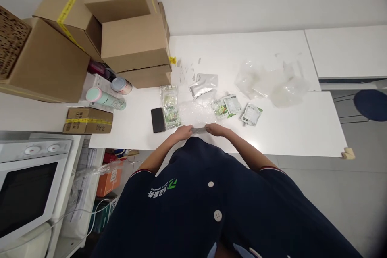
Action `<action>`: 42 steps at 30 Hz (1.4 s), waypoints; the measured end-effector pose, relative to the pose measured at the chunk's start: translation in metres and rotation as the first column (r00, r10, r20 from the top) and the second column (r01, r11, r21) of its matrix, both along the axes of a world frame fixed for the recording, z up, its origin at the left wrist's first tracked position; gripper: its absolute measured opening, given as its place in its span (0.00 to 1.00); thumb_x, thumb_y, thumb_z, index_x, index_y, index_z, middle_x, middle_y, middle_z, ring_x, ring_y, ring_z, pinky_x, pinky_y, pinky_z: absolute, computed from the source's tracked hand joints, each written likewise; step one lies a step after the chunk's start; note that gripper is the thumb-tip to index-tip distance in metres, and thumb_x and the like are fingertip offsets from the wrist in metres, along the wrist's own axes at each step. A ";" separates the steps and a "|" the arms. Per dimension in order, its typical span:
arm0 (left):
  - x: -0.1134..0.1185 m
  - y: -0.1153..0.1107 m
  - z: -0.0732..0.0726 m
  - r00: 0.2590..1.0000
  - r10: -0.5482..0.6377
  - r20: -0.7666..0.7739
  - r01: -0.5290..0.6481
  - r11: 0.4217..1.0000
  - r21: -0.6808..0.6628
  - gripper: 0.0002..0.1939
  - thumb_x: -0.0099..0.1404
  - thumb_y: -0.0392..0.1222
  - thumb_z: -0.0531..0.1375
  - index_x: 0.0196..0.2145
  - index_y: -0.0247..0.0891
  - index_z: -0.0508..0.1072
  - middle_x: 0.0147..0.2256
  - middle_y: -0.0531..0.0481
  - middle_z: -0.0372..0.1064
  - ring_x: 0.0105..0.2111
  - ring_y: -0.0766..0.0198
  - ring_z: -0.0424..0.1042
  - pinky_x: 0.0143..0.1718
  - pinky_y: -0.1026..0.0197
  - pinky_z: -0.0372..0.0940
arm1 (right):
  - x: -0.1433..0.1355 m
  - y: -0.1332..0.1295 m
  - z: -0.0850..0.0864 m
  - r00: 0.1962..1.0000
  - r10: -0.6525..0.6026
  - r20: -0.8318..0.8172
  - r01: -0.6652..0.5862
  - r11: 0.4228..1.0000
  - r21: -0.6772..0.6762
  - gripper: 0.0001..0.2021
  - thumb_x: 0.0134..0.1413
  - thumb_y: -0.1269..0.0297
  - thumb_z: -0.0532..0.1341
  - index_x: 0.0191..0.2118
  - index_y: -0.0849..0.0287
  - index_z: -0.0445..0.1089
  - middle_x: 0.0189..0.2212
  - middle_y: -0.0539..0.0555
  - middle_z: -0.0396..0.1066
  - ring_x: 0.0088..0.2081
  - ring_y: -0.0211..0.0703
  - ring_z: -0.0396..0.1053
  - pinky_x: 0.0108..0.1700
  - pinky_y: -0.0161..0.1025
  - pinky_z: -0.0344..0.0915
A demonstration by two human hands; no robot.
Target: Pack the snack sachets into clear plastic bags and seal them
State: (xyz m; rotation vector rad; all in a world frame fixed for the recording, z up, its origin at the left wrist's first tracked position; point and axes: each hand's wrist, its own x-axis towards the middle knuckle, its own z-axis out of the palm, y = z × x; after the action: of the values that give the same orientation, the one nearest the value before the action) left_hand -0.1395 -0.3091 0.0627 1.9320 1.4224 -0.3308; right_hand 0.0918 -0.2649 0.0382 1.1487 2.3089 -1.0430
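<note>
At the table's front edge, close to my body, a silver foil pouch [198, 130] is stretched between my two hands. My left hand [184, 132] is closed on its left end and my right hand [214, 129] on its right end. Just beyond lies crumpled clear plastic wrap [196, 113]. To its left are a green printed packet [172, 117] and a clear packet with pale green contents [169, 96]. Printed packets [232, 105] lie to the right, with another white and green pouch [251, 114] apart from them. A second silver pouch [204, 84] rests farther back.
A black phone [158, 120] lies left of the packets. Large clear plastic bags [272, 82] spread at the back right. Stacked cardboard boxes [136, 42], a mint green bottle [105, 98] and a small box [88, 121] stand left. A microwave [30, 185] is lower left, a stool [371, 105] right.
</note>
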 end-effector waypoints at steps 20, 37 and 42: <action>0.011 -0.035 -0.059 0.987 -0.016 -0.160 0.083 0.904 0.420 0.25 0.67 0.32 0.47 0.62 0.35 0.58 0.60 0.29 0.54 0.57 0.46 0.59 0.54 0.44 0.56 | -0.017 -0.031 -0.023 0.971 0.196 -0.135 -0.086 0.818 0.569 0.26 0.56 0.64 0.57 0.61 0.63 0.60 0.63 0.65 0.55 0.64 0.57 0.50 0.62 0.52 0.47; -0.010 0.010 -0.011 0.989 0.087 0.118 -0.086 0.996 -0.008 0.20 0.61 0.38 0.52 0.51 0.43 0.69 0.44 0.48 0.73 0.44 0.55 0.71 0.43 0.59 0.63 | -0.003 0.010 0.011 0.999 -0.033 -0.003 0.033 0.998 -0.048 0.16 0.57 0.68 0.54 0.51 0.60 0.68 0.45 0.58 0.74 0.45 0.48 0.71 0.42 0.35 0.62; -0.007 0.052 -0.016 0.991 0.124 -0.052 -0.117 0.985 0.130 0.24 0.59 0.39 0.55 0.54 0.36 0.68 0.51 0.39 0.66 0.51 0.50 0.65 0.49 0.55 0.61 | -0.016 0.049 -0.001 0.984 -0.120 0.136 0.103 0.987 0.128 0.20 0.56 0.65 0.57 0.54 0.61 0.64 0.49 0.62 0.71 0.48 0.52 0.69 0.44 0.38 0.63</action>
State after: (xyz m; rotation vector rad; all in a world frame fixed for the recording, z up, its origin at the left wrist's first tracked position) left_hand -0.1460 -0.2576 0.0464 1.9399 1.6272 -0.2488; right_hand 0.0759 -0.2159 0.0368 1.3668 2.2424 -0.8383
